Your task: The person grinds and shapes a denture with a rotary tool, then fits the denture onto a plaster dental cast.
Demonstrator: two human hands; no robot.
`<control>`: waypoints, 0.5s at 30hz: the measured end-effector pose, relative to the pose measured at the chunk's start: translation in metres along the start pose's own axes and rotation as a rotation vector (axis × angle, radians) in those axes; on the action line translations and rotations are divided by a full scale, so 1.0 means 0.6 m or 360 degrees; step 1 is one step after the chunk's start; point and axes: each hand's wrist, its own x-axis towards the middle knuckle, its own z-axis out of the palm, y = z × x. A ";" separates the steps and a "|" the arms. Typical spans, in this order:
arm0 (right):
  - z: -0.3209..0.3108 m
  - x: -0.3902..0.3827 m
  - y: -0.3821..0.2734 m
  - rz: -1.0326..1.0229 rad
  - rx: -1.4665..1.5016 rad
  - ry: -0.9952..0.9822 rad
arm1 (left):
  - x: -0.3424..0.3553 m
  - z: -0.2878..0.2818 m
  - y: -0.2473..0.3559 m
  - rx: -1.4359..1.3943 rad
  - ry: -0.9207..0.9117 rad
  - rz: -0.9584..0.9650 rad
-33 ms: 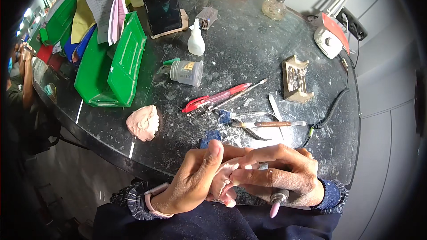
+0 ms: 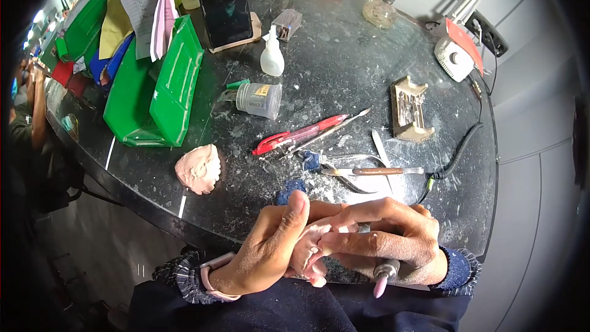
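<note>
the pink piece [image 2: 307,246], likely a dental cast, sits low in the centre of the frame, clamped in the left hand [image 2: 264,258], whose fingers wrap it with the thumb pressed along the top. the right hand [image 2: 393,243] has its fingers closed round a handpiece [image 2: 382,276]; its pink end points down toward the lower edge, and its working tip is hidden behind the fingers. the piece's long axis seems to run left to right across the frame, though most of it is covered.

with the tip so close to the left thumb, a slip could nick skin or gouge the piece, i think; a loosened grip could drop it off the surface [image 2: 344,67] edge.

above lie pliers [image 2: 344,169], a red pen [image 2: 295,136], a second pink cast [image 2: 198,169] at centre left, and green trays [image 2: 153,92] in the upper left.
</note>
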 end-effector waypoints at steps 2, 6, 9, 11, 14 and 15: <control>0.001 -0.002 -0.001 0.0006 0.0006 0.0037 | 0.005 -0.002 -0.004 -0.0041 -0.0066 0.0019; 0.002 0.000 -0.021 0.0064 0.0041 0.0087 | -0.004 0.008 -0.017 -0.0162 -0.0095 0.0029; -0.003 0.002 -0.030 0.0212 0.0015 0.0058 | -0.003 0.006 -0.020 -0.0422 -0.0154 -0.0067; -0.005 -0.002 -0.030 0.0269 -0.0028 0.0090 | -0.013 -0.002 -0.014 -0.0501 -0.0278 -0.0143; 0.001 -0.003 -0.017 0.0146 0.0042 0.0190 | -0.015 0.002 -0.013 -0.0190 -0.0352 0.0314; 0.003 -0.005 -0.012 0.0039 0.0070 0.0227 | -0.020 0.008 -0.007 -0.0063 -0.0322 0.0384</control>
